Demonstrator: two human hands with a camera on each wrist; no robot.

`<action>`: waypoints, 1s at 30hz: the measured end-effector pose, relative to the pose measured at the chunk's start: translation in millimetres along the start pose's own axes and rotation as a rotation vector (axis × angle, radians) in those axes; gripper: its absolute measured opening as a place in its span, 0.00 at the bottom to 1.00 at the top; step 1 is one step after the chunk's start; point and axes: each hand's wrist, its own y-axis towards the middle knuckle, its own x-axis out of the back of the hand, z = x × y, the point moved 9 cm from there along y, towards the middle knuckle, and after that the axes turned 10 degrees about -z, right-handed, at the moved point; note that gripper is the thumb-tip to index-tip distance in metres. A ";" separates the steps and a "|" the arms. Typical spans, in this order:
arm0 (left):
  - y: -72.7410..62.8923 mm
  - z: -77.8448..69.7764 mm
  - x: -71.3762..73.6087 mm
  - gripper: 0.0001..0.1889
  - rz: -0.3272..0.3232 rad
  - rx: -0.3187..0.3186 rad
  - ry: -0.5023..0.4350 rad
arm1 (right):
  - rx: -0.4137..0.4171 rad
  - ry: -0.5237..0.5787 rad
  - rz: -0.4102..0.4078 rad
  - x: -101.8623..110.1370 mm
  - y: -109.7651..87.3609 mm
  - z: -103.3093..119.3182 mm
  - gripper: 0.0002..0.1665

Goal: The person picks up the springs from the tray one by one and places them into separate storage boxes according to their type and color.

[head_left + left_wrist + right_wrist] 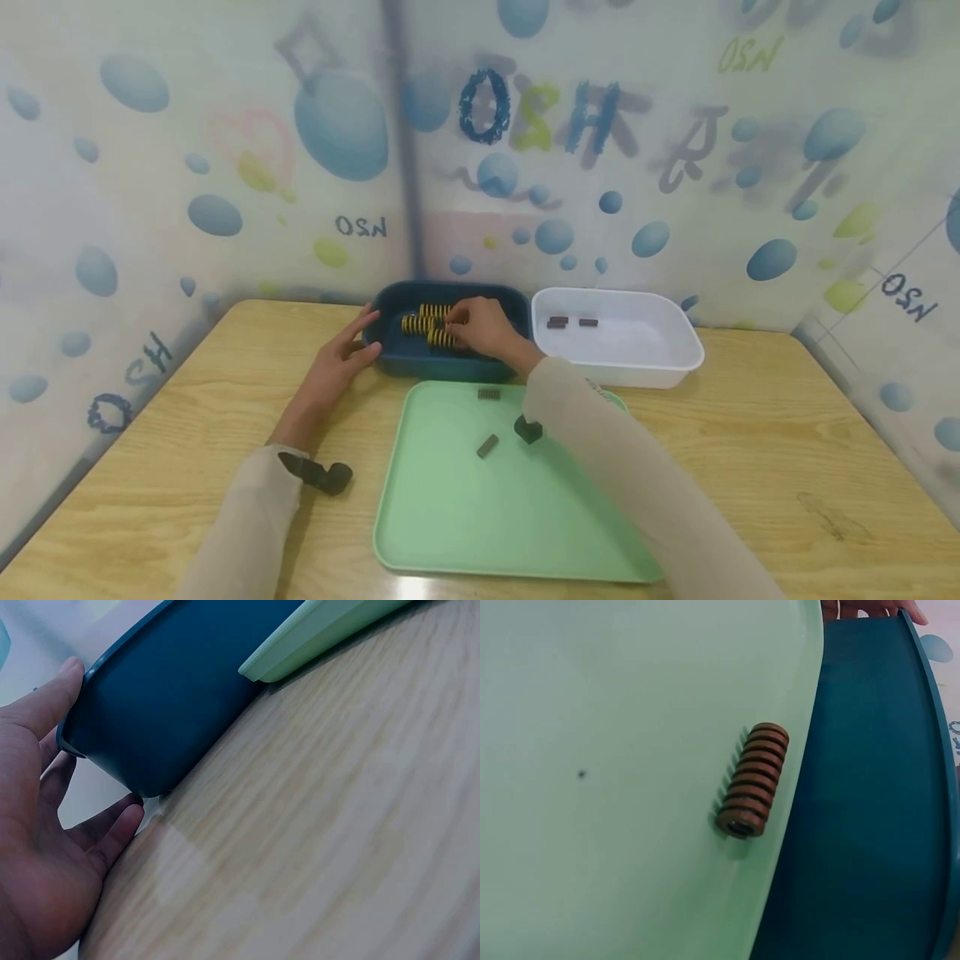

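My left hand (pixel 339 360) braces the dark blue plastic bin (pixel 390 343) at its left end, fingers straight against the wall. My right hand (pixel 486 327) reaches inside, fingertips on the yellow coiled springs (pixel 429 323); I cannot tell whether they pinch one.

Far centre: bin (pixel 390 354) holding springs (pixel 431 325), on table (pixel 750 467).
Far right: tub (pixel 660 358) just beside bin.
Near centre: tray (pixel 450 517) carrying two springs (pixel 487 446).
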 end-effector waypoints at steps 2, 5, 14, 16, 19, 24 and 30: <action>3.1 5.8 0.7 0.30 -0.001 -0.010 -0.004 | -0.001 0.022 0.004 1.5 -0.5 1.0 0.14; 5.8 9.6 0.9 0.29 -0.001 -0.016 0.001 | 0.019 0.026 0.003 4.0 -0.9 2.0 0.13; -2.1 -10.3 -4.3 0.30 0.010 0.014 0.016 | 0.039 0.015 0.014 9.0 -6.1 4.8 0.13; -3.5 -11.7 -4.6 0.30 0.011 0.013 0.018 | 0.036 0.028 0.021 9.8 -6.6 6.0 0.14; -4.4 -11.1 -3.6 0.30 0.006 0.018 0.012 | 0.034 0.043 0.029 11.3 -7.9 8.8 0.14; 1.7 7.1 0.3 0.30 -0.004 0.018 0.019 | 0.040 0.053 0.044 11.5 -11.0 13.3 0.14; 5.4 19.8 2.0 0.30 -0.010 0.008 0.029 | 0.055 0.041 0.099 4.0 -17.6 15.9 0.13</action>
